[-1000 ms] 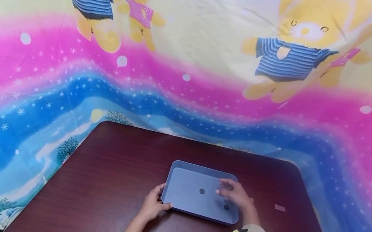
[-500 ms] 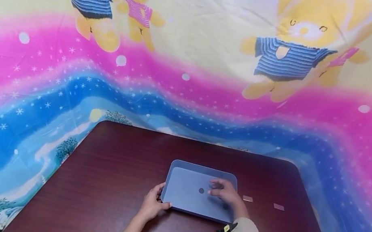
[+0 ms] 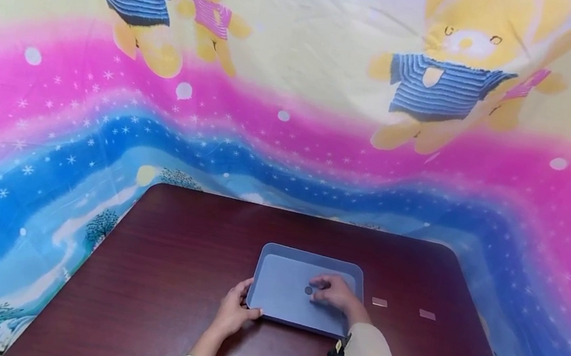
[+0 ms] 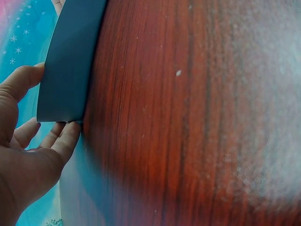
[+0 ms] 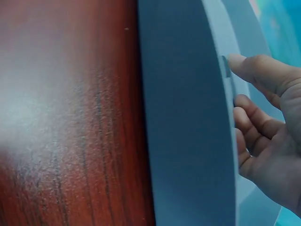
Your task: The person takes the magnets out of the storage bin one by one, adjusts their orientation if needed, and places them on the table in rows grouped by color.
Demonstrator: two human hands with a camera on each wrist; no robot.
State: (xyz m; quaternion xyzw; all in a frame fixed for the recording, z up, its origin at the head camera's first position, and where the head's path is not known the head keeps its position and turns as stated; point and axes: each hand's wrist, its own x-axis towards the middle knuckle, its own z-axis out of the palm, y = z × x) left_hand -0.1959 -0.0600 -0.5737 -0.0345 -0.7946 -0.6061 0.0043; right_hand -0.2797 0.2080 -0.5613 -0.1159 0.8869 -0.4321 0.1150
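Note:
A shallow grey-blue tray (image 3: 276, 302) lies on the table. My left hand (image 3: 232, 311) holds its near left corner, thumb on the rim and the other fingers against the end wall, as the left wrist view also shows. Over the inside of the tray is my right hand (image 3: 335, 293), thumb and forefinger apart on either side of a small dark coin-like disc (image 3: 309, 291). In the right wrist view the thumb (image 5: 256, 66) is beside that disc (image 5: 225, 67), while the other fingers are bent. Whether any fingertip touches the disc I cannot tell.
Two small pale pinkish rectangles (image 3: 379, 302) lie on the dark red-brown table (image 3: 183, 249), right of the tray. A cloth printed with bears (image 3: 277, 158) hangs behind the table. A black camera (image 3: 337, 355) sits on my right wrist.
My right hand has moved left across the tray to the middle disc. A second disc near the tray's right end is now hidden by that hand and arm. My left hand stays put.

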